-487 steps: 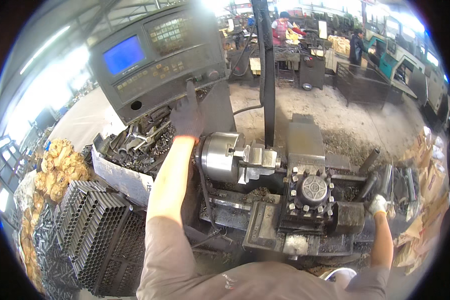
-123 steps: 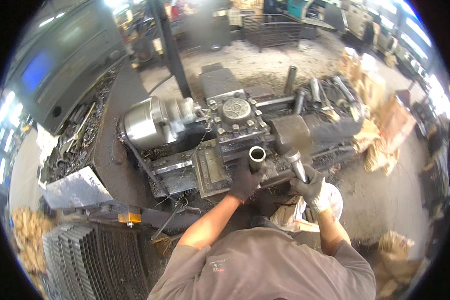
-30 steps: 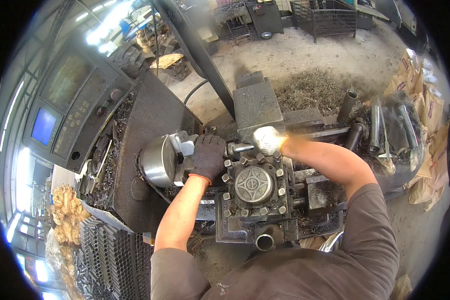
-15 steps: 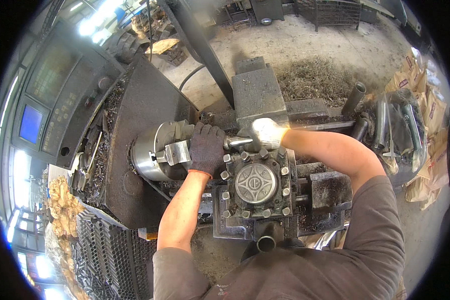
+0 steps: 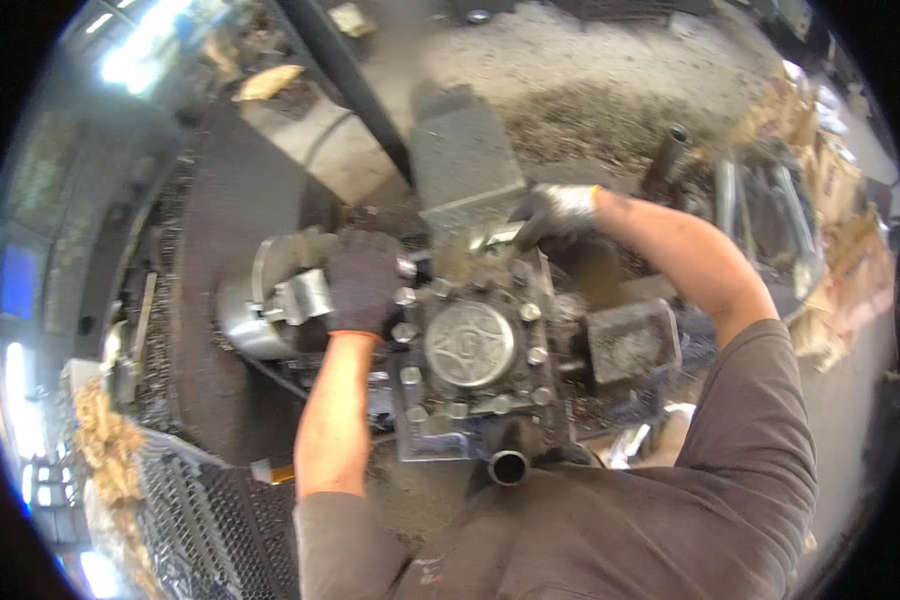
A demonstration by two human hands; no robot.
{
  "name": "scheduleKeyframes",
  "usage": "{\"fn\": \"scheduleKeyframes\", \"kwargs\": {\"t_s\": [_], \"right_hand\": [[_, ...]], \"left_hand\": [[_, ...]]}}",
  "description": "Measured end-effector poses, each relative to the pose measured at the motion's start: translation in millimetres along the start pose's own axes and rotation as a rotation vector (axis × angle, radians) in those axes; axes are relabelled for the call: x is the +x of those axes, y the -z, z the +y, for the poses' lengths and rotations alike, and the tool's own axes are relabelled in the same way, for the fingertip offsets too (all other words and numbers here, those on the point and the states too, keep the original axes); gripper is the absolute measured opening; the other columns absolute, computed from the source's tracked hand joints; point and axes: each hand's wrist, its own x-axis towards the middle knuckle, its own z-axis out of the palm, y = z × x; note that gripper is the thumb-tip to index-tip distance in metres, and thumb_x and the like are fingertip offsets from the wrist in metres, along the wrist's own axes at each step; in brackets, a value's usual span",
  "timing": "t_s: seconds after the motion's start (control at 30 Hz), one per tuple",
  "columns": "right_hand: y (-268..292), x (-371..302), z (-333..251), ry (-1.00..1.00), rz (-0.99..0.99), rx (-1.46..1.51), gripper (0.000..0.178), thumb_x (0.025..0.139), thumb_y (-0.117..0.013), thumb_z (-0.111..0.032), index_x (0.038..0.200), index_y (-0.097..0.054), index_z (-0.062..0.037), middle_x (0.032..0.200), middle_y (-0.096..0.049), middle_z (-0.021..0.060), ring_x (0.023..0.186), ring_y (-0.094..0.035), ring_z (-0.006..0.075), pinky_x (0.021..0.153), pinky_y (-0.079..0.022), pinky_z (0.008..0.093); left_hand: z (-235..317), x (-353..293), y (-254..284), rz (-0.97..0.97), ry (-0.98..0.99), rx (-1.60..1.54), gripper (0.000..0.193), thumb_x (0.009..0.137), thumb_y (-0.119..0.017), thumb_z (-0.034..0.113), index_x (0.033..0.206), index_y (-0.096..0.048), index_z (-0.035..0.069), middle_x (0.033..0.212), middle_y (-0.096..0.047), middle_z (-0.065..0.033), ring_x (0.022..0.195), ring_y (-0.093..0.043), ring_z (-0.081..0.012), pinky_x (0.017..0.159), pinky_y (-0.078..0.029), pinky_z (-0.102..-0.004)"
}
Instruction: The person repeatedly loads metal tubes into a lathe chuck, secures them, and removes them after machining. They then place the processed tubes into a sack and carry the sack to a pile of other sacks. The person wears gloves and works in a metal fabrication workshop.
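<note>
My left hand [image 5: 366, 282], in a dark glove with an orange cuff, is closed just right of the lathe chuck [image 5: 253, 318]. Its fingers hide what they grip; a shiny metal end [image 5: 406, 267] peeks out at their right side. A bright chuck jaw [image 5: 308, 296] sits against its left edge. My right hand [image 5: 558, 214], gloved in grey and white, is closed on a short shiny metal bar [image 5: 496, 237] above the far edge of the tool post [image 5: 470, 345]. Motion blurs the bar, and its far end is indistinct. Bolts ring the tool post's round cap.
A control panel with a blue screen [image 5: 18, 283] stands left. Metal chips [image 5: 580, 125] pile up behind the machine. An upright tube [image 5: 667, 155] and brown paper sacks [image 5: 840, 270] are at right. A perforated rack [image 5: 205, 515] lies lower left; an open pipe end [image 5: 508, 467] points toward me.
The view has shifted and blurred. My right hand has moved away from my left, rightward across the tool post's far edge, with the shiny bar. My left hand stays by the chuck.
</note>
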Motion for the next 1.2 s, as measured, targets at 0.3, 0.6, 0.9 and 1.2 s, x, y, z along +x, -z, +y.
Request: {"fn": "scheduleKeyframes", "kwargs": {"t_s": [0.3, 0.6, 0.9, 1.2], "right_hand": [[-3.5, -142.8, 120.8, -0.598, -0.008, -1.065, 0.02, 0.088, -0.072, -0.025, 0.097, -0.084, -0.0118, 0.101, -0.081, 0.0127, 0.094, -0.079, 0.0292, 0.08, -0.062, 0.0418], [-2.5, -114.1, 46.4, -0.502, -0.13, -1.037, 0.029, 0.085, -0.077, -0.026, 0.11, -0.082, -0.0121, 0.104, -0.08, 0.0114, 0.097, -0.078, 0.027, 0.08, -0.062, 0.0434], [-40.4, 136.3, -103.0, 0.22, -0.424, -0.218, 0.045, 0.092, -0.075, -0.036, 0.122, -0.074, -0.0014, 0.102, -0.077, 0.0128, 0.095, -0.075, 0.0256, 0.08, -0.06, 0.0399], [-29.0, 132.5, -57.1, 0.589, -0.364, -0.618, 0.042, 0.103, -0.065, -0.033, 0.127, -0.072, 0.0011, 0.109, -0.077, 0.0191, 0.09, -0.075, 0.0238, 0.081, -0.061, 0.0396]], "left_hand": [[-1.1, -0.8, -2.1, 0.037, -0.041, -0.059, 0.04, 0.073, -0.078, 0.033, 0.106, -0.07, 0.011, 0.111, -0.068, -0.0111, 0.116, -0.061, -0.0303, 0.115, -0.038, -0.0531], [-2.9, -48.0, 9.6, 0.165, 0.122, -0.081, 0.078, 0.071, -0.088, 0.042, 0.141, -0.062, 0.02, 0.145, -0.057, -0.0158, 0.142, -0.047, -0.0403, 0.127, -0.022, -0.0619], [0.4, -42.7, 6.3, 0.065, 0.19, -0.19, 0.078, 0.079, -0.08, 0.039, 0.148, -0.055, 0.013, 0.148, -0.054, -0.0238, 0.146, -0.042, -0.0455, 0.128, -0.019, -0.0639], [-3.6, -41.4, 0.5, 0.146, 0.17, -0.22, 0.073, 0.077, -0.08, 0.034, 0.144, -0.059, 0.014, 0.136, -0.059, -0.0233, 0.136, -0.049, -0.0454, 0.124, -0.027, -0.0623]]}}
